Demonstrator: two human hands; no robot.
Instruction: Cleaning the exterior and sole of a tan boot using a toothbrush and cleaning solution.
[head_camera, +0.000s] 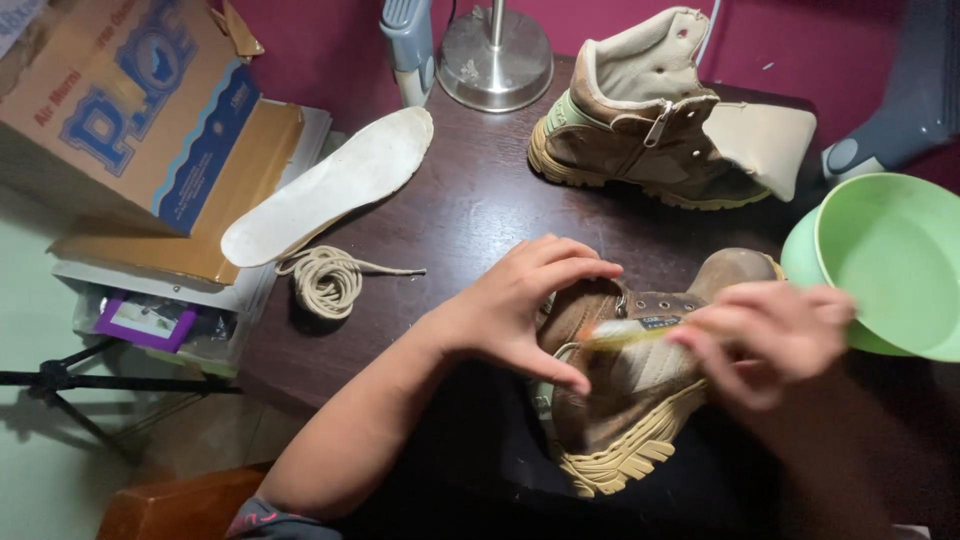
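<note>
Gripping: right hand (775, 340) pinches a small brush (630, 330), fingers closed around its handle; the hand is motion-blurred, so the exact finger placement cannot be told.
Brush: long axis runs from 3 o'clock to 9 o'clock, pale bristle end pointing toward 9 o'clock and lying on the lacing area of the near boot.
Steadying: left hand (525, 305) is spread open, palm and fingers resting on the near boot's collar, thumb angled toward 5 o'clock; it encloses nothing, it only presses.
Near boot (625, 400): brown, ridged tan sole, laces out, lying at the table's near edge between the two hands; toe toward 1 o'clock, sole edge toward 6 o'clock. It sits at 9 o'clock from the right hand and at 4 o'clock from the left; both hands touch or nearly touch it, the left more firmly.
Second boot (640, 120): same kind, upright at 12 o'clock, tongue pulled out, well apart from the hands.
Green bowl (890, 265): at 2 o'clock, just beside the right hand.
Coiled lace (330, 280): at 9 o'clock from the left hand.
Insole (330, 185): pale, at 10 o'clock, overhanging the dark table (460, 215).
Cardboard box (130, 100): far 10 o'clock, off the table.
Lamp base (495, 55): metal, at 12 o'clock.
</note>
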